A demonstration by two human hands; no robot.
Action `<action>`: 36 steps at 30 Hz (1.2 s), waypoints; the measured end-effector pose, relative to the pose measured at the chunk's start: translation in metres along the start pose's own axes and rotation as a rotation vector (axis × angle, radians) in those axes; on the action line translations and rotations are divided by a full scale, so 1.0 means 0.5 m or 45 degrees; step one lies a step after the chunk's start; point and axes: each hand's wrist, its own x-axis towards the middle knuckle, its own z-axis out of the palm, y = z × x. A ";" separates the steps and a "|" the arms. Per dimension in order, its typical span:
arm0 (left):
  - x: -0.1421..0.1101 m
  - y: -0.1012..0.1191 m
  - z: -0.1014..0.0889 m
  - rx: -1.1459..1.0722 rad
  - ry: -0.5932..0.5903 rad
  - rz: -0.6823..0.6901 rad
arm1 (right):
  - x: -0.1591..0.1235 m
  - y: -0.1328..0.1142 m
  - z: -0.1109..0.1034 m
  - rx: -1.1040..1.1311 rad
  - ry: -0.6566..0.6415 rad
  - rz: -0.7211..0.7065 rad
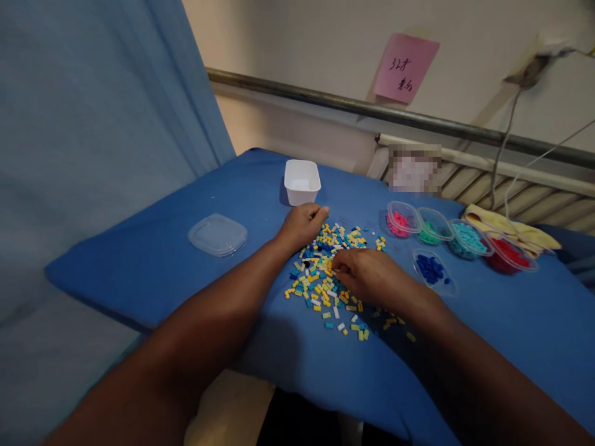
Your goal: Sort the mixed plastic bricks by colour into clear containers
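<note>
A heap of small plastic bricks [325, 272], yellow, blue, white and teal, lies spread on the blue tablecloth [260, 204]. My left hand [302, 224] rests at the heap's far left edge, fingers curled together; what they hold, if anything, is hidden. My right hand [367, 272] lies on the heap's right side, fingertips pinched down among the bricks. A white tub [302, 181] stands just beyond my left hand.
A clear lid [217, 234] lies at the left. Clear dishes hold sorted bricks at the right: pink [400, 220], green [433, 228], teal [468, 238], red [509, 255], dark blue [432, 270]. A yellow cloth [515, 230] lies behind; a blue curtain [93, 124] hangs left.
</note>
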 end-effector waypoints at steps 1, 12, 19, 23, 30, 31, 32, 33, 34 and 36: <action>0.000 0.000 0.000 0.003 -0.001 -0.001 | -0.003 -0.007 -0.002 -0.027 -0.008 0.016; 0.001 -0.001 -0.001 -0.004 -0.006 0.023 | -0.002 0.045 -0.023 0.175 0.201 0.009; 0.000 0.000 0.000 -0.002 -0.006 0.015 | 0.023 0.027 0.021 0.054 0.167 -0.039; -0.001 0.001 -0.001 -0.020 -0.015 0.004 | 0.033 0.028 0.034 -0.018 0.147 -0.005; -0.001 -0.001 0.000 -0.021 -0.014 0.000 | 0.036 0.031 0.017 -0.107 0.045 -0.022; -0.001 -0.002 0.001 -0.019 -0.013 0.007 | 0.036 0.030 0.014 -0.118 0.027 -0.040; 0.000 -0.003 0.001 -0.018 -0.011 0.015 | 0.036 0.030 0.011 -0.132 0.012 -0.056; 0.000 -0.003 0.002 -0.017 -0.008 0.026 | 0.037 0.031 0.009 -0.146 -0.001 -0.069; 0.001 -0.004 0.002 -0.015 -0.004 0.037 | 0.038 0.032 0.007 -0.157 -0.012 -0.084; 0.001 -0.004 0.001 -0.009 0.001 0.052 | 0.042 0.037 0.006 -0.159 -0.033 -0.111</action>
